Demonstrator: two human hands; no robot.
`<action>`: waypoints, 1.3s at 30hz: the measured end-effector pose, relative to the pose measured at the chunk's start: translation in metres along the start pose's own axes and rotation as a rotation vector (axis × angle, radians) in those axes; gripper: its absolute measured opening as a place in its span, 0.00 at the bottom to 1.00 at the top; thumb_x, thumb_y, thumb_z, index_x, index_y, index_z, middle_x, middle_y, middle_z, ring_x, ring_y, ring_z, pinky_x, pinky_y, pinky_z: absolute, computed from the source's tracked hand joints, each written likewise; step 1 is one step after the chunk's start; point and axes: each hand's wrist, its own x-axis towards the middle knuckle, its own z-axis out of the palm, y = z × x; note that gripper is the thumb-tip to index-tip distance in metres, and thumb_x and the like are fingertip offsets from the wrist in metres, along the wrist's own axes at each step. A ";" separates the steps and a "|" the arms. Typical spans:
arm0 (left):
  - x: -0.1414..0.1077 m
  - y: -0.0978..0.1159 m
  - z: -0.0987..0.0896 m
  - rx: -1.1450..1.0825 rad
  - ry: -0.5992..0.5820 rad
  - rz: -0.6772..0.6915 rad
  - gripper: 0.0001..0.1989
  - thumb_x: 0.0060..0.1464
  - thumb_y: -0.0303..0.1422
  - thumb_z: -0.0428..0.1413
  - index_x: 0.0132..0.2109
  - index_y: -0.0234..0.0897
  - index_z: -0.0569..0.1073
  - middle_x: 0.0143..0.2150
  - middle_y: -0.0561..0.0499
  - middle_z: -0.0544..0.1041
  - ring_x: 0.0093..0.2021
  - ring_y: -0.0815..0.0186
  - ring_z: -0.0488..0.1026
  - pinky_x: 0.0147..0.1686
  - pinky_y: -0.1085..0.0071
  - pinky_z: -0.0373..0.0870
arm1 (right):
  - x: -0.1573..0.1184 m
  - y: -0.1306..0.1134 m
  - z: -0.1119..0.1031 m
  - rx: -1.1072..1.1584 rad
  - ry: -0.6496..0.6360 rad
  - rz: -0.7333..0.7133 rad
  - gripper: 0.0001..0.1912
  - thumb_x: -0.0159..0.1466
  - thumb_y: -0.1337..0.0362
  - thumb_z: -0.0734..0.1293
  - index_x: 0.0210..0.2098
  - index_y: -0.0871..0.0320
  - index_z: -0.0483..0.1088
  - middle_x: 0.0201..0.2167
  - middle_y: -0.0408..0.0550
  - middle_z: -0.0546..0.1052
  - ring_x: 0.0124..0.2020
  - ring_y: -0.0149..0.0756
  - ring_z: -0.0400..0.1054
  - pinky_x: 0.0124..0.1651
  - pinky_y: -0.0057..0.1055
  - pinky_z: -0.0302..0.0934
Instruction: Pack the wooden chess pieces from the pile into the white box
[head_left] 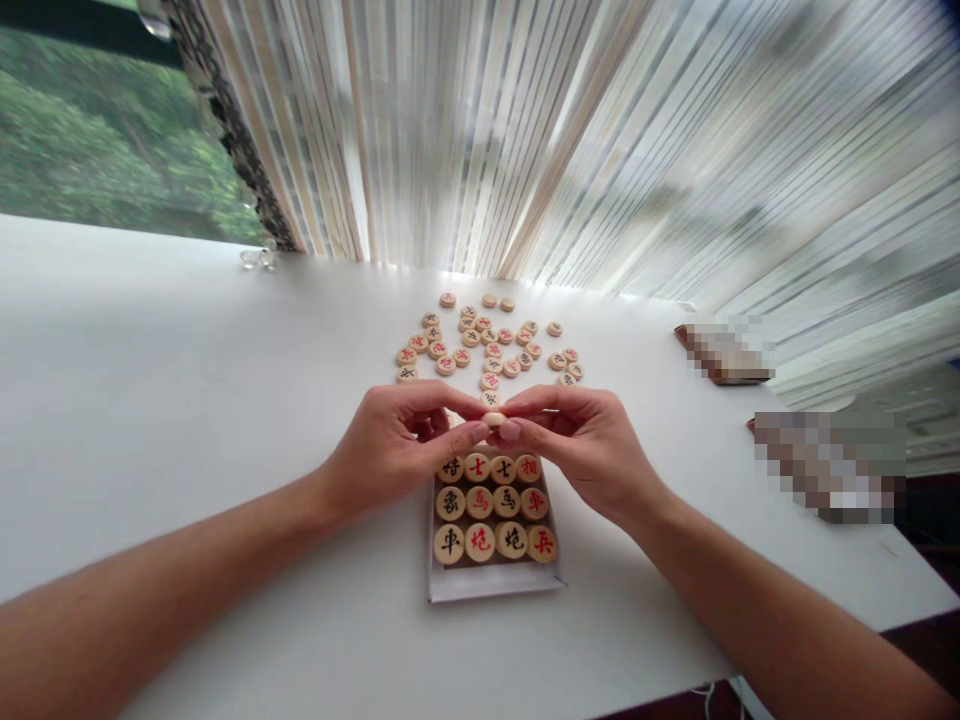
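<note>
Between the fingertips of my left hand (424, 430) and my right hand (574, 435) is a round wooden Chinese chess piece (494, 420), seen edge-on. Thumb and forefinger of each hand pinch it from either side. Just below the hands lies a shallow white box (495, 582) on the table, with rows of chess pieces (480, 503) set face up, their characters red or black. Part of the box's far end is hidden behind my hands. Beyond my fingers, many loose chess pieces (493, 350) are scattered on the table.
The white table (225, 400) reaches back to a striped string curtain (450, 140) and a window at the left. A small clear glass object (259, 259) sits by the curtain's edge. Two blurred-out objects (724, 352) lie at the right. Cables show below the table's front edge.
</note>
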 end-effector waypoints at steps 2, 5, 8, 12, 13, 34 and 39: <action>0.000 0.001 0.000 0.003 0.008 0.017 0.09 0.59 0.35 0.68 0.42 0.34 0.86 0.30 0.48 0.81 0.25 0.70 0.70 0.22 0.74 0.64 | -0.001 -0.001 0.002 -0.041 0.000 -0.043 0.11 0.55 0.58 0.85 0.35 0.52 0.86 0.35 0.48 0.87 0.35 0.42 0.84 0.41 0.41 0.85; -0.001 0.001 0.001 -0.001 0.005 0.037 0.09 0.59 0.36 0.69 0.42 0.35 0.87 0.33 0.47 0.83 0.27 0.69 0.72 0.24 0.74 0.66 | -0.002 -0.002 0.005 -0.096 0.001 -0.088 0.11 0.55 0.57 0.85 0.35 0.51 0.86 0.34 0.48 0.86 0.35 0.41 0.82 0.40 0.39 0.83; -0.001 0.002 0.001 -0.003 0.001 0.053 0.08 0.59 0.36 0.69 0.41 0.36 0.87 0.35 0.46 0.84 0.28 0.69 0.73 0.24 0.74 0.67 | -0.003 -0.002 0.006 -0.106 0.011 -0.110 0.10 0.56 0.58 0.85 0.35 0.50 0.86 0.33 0.47 0.85 0.34 0.38 0.81 0.38 0.34 0.81; -0.001 0.003 0.001 -0.033 0.006 0.024 0.07 0.58 0.34 0.69 0.41 0.36 0.88 0.34 0.46 0.85 0.30 0.67 0.77 0.27 0.73 0.71 | -0.003 0.001 0.005 -0.078 0.005 -0.062 0.10 0.56 0.58 0.85 0.35 0.51 0.87 0.33 0.47 0.86 0.33 0.38 0.82 0.38 0.33 0.81; -0.001 0.003 0.002 -0.054 0.008 0.005 0.07 0.58 0.34 0.69 0.41 0.36 0.88 0.34 0.46 0.86 0.31 0.65 0.78 0.28 0.73 0.73 | -0.003 0.002 0.004 -0.064 0.003 -0.036 0.10 0.56 0.58 0.85 0.36 0.52 0.87 0.33 0.47 0.86 0.33 0.39 0.83 0.38 0.34 0.82; 0.002 0.001 0.003 -0.368 -0.027 -0.085 0.17 0.49 0.26 0.75 0.48 0.36 0.88 0.35 0.48 0.89 0.36 0.61 0.88 0.37 0.76 0.86 | -0.002 0.007 0.003 0.113 0.015 0.095 0.18 0.51 0.64 0.87 0.41 0.55 0.87 0.34 0.49 0.88 0.33 0.38 0.85 0.39 0.30 0.83; -0.002 0.001 0.004 -0.229 -0.016 -0.016 0.13 0.53 0.26 0.73 0.47 0.37 0.88 0.37 0.48 0.89 0.34 0.65 0.86 0.34 0.80 0.82 | -0.003 0.003 0.006 0.106 0.010 0.122 0.21 0.44 0.66 0.89 0.37 0.57 0.87 0.29 0.48 0.87 0.27 0.33 0.81 0.31 0.23 0.78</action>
